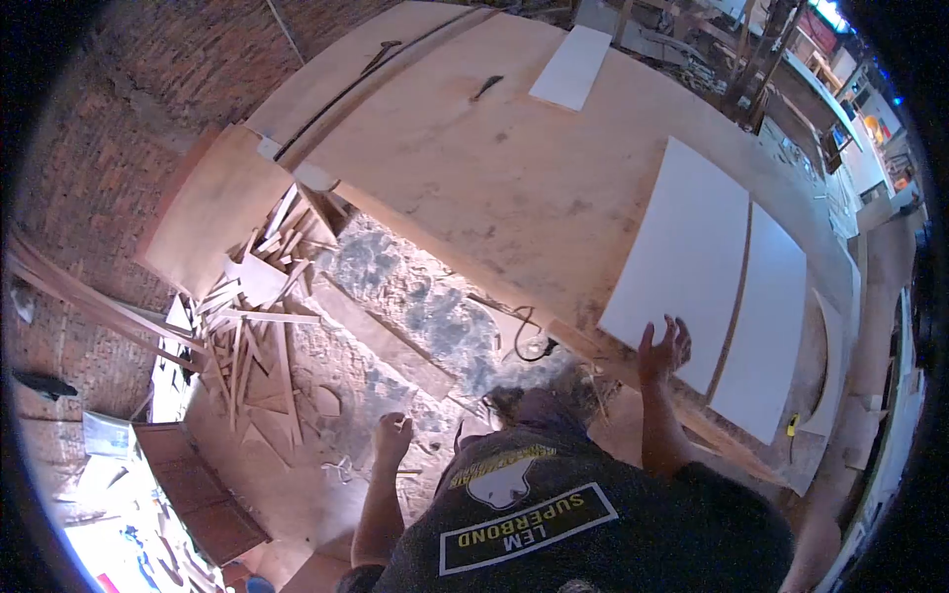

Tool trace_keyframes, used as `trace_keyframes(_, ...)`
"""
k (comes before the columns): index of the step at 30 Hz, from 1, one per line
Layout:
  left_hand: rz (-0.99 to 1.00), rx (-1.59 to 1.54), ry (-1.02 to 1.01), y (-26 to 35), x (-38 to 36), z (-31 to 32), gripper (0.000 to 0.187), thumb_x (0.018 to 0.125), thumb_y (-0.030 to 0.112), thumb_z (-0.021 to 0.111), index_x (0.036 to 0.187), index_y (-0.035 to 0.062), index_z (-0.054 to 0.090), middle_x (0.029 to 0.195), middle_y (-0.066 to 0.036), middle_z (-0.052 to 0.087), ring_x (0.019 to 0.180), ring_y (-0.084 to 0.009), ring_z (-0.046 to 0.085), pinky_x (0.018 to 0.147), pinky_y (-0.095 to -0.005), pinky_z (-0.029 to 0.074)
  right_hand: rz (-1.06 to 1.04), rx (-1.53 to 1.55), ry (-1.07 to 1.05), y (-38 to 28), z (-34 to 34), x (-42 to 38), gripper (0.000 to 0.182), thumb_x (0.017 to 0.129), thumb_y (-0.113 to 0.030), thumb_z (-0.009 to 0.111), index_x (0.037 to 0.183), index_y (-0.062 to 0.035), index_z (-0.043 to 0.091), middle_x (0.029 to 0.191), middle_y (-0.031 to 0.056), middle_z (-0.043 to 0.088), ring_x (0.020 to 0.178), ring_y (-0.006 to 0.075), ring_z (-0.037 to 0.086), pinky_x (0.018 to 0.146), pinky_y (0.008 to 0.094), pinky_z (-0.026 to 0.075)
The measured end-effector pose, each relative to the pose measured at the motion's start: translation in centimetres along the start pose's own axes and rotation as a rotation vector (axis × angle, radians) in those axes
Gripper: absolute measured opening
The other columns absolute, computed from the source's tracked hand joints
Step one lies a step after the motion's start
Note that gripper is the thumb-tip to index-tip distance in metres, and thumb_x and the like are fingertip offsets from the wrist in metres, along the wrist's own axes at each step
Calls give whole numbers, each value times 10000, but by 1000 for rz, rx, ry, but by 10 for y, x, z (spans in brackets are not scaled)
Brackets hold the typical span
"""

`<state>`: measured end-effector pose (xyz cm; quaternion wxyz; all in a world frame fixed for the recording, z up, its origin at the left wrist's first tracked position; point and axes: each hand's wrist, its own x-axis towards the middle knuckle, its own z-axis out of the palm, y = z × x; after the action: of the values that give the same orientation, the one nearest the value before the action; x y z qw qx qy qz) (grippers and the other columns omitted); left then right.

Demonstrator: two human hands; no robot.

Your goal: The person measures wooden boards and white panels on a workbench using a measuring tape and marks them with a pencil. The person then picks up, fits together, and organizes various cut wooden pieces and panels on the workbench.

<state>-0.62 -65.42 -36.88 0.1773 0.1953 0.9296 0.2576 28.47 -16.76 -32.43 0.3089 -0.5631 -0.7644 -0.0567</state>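
Note:
My right hand (664, 351) is raised with its fingers apart, overlapping the lower left edge of a large white panel (682, 247) on the worktable (474, 148). A second white panel (766, 316) lies alongside, a narrow brown gap between the two. On the other side of my body, my left hand (392, 437) hangs beyond the table's near edge, over the dusty floor. Its fingers are curled in; a small pale bit shows at the fingertips, and I cannot tell what it is.
A smaller white board (573, 67) and a hammer (381, 56) lie at the table's far side. A dark cable loop (532, 336) hangs at its near edge. Wood offcuts (257, 336) are heaped on the floor at left. A yellow-handled tool (793, 425) lies by the panels.

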Motion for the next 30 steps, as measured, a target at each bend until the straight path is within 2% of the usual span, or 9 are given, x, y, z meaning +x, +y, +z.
trace_keyframes(4, -176, 13, 57, -90, -11, 5, 272, 796, 242, 752, 941, 14, 723, 925, -185, 718, 821, -354, 696, 780, -425, 554, -34, -22, -26, -72, 43, 34, 442, 850, -376, 698, 1229, -160, 625, 1332, 127, 546, 1259, 348, 482, 1038, 529, 338)
trace_keyframes(7, -257, -96, -83, -149, -27, 25, 409, 791, 352, 777, 995, 0, 730, 979, -196, 725, 931, -337, 699, 834, -419, 539, 24, -17, -41, -110, 77, 51, 501, 828, -422, 714, 1246, -160, 627, 1347, 121, 538, 1280, 342, 466, 1073, 527, 309)
trace_keyframes(8, -127, -40, -101, -179, -30, 42, 457, 794, 400, 770, 1003, -4, 729, 998, -203, 723, 943, -339, 698, 844, -406, 539, 65, -41, -42, -126, 88, 58, 513, 823, -428, 720, 1249, -160, 628, 1347, 120, 539, 1281, 340, 465, 1079, 529, 306)
trace_keyframes(9, -285, -238, -205, -187, -31, 42, 467, 803, 424, 757, 1011, 7, 736, 998, -203, 726, 954, -325, 702, 852, -389, 542, 106, -65, -43, -141, 98, 66, 524, 818, -435, 726, 1253, -160, 629, 1347, 119, 539, 1283, 338, 465, 1084, 530, 303)
trace_keyframes(12, -433, -295, -334, -193, -20, 39, 441, 810, 410, 747, 988, 7, 730, 971, -195, 721, 921, -318, 697, 827, -389, 540, 201, -96, -43, -189, 122, 97, 548, 814, -467, 731, 1258, -160, 634, 1369, 123, 531, 1302, 332, 456, 1101, 533, 293)
trace_keyframes(16, -496, -284, -365, -187, 43, 21, 407, 819, 391, 734, 956, 8, 722, 936, -184, 716, 877, -308, 690, 794, -389, 538, 253, -87, -103, -228, 180, 148, 617, 835, -576, 676, 1296, -172, 609, 1422, 135, 504, 1354, 332, 417, 1116, 552, 282)
trace_keyframes(19, -492, -302, -352, -186, 103, 1, 384, 826, 377, 724, 932, 9, 716, 909, -175, 711, 844, -301, 685, 769, -389, 537, 422, -181, -245, -280, 194, 189, 727, 833, -681, 607, 1358, -181, 562, 1463, 154, 468, 1379, 343, 397, 1119, 557, 287)
trace_keyframes(22, -489, -321, -325, -193, 157, -25, 362, 832, 363, 714, 908, 9, 711, 883, -167, 707, 812, -293, 680, 745, -389, 536, 403, -166, -292, -309, 241, 218, 801, 829, -731, 561, 1422, -197, 501, 1488, 164, 435, 1390, 350, 386, 1121, 553, 297)
trace_keyframes(30, -369, -272, -378, -247, 286, -101, 315, 850, 326, 688, 845, 11, 695, 811, -144, 695, 724, -273, 666, 679, -389, 532, 508, -133, -444, -409, 233, 285, 1031, 747, -804, 593, 1508, -142, 376, 1557, 196, 322, 1449, 369, 288, 1154, 570, 258)
